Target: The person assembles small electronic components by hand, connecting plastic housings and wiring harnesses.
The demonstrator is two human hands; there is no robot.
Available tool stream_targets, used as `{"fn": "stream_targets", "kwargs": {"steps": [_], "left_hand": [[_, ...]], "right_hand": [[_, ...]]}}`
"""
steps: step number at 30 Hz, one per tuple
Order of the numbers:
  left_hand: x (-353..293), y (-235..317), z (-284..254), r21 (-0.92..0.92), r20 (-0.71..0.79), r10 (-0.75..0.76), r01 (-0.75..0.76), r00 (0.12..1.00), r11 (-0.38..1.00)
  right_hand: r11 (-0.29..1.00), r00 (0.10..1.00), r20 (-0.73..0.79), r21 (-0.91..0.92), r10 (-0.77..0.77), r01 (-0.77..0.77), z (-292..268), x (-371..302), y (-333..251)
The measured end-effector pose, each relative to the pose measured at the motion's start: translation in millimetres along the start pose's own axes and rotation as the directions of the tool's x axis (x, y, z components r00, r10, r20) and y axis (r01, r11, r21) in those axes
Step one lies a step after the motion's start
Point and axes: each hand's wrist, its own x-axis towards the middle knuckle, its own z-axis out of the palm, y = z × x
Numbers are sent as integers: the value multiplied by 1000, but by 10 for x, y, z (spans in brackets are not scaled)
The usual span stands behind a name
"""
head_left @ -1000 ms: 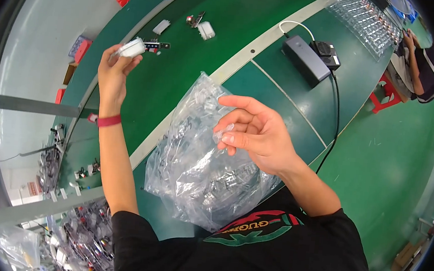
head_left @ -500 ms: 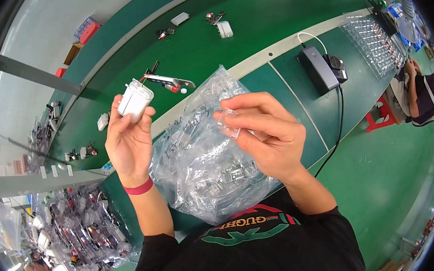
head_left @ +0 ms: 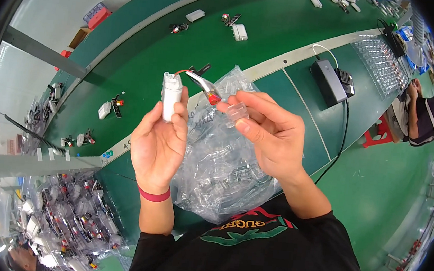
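My left hand (head_left: 160, 143) is closed around a white plastic housing (head_left: 171, 100), held upright. From its top a red wire runs to a dangling silver and black part with a red piece (head_left: 206, 86), which hangs beside my right fingertips. Between the thumb and fingers of my right hand (head_left: 279, 136) is a small clear plastic piece (head_left: 237, 115). Below both hands a large clear plastic bag (head_left: 219, 172) lies on the green bench, with many clear pieces inside.
A black power adapter (head_left: 328, 83) with a cable and a clear tray (head_left: 380, 64) lie to the right. Housings with wired parts (head_left: 240, 32) sit on the green belt ahead. A heap of bagged parts (head_left: 78, 221) is at lower left. A person (head_left: 421, 107) sits far right beside a red stool (head_left: 378, 133).
My left hand has moved right with the white housing, closer to my right hand. The wired part has swung to hang next to the clear piece.
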Motion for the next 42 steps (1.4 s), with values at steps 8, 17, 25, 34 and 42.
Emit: {"fn": "stream_targets", "kwargs": {"steps": [8,17,25,34,42], "left_hand": [[16,-141,73,595,23,352,-296,936,747],[57,-28,-66,456,-146,152,-70,978,887],[19,-266,-50,900,172,310,-277,935,337],[-8,-439,-20,880,228,265,-315,937,356],[-3,-514,-67,857,229,322,-347,919,380]], "right_hand": [[994,997,-78,106,27,-19,11,-41,18],[995,994,-94,-81,47,-54,-66,-123,-117],[876,971,-213,-483,-106,-10,94,-8,-186],[655,958,-43,-738,-283,161,173,3,-98],[583,929,5,-777,-371,237,234,-54,5]]}}
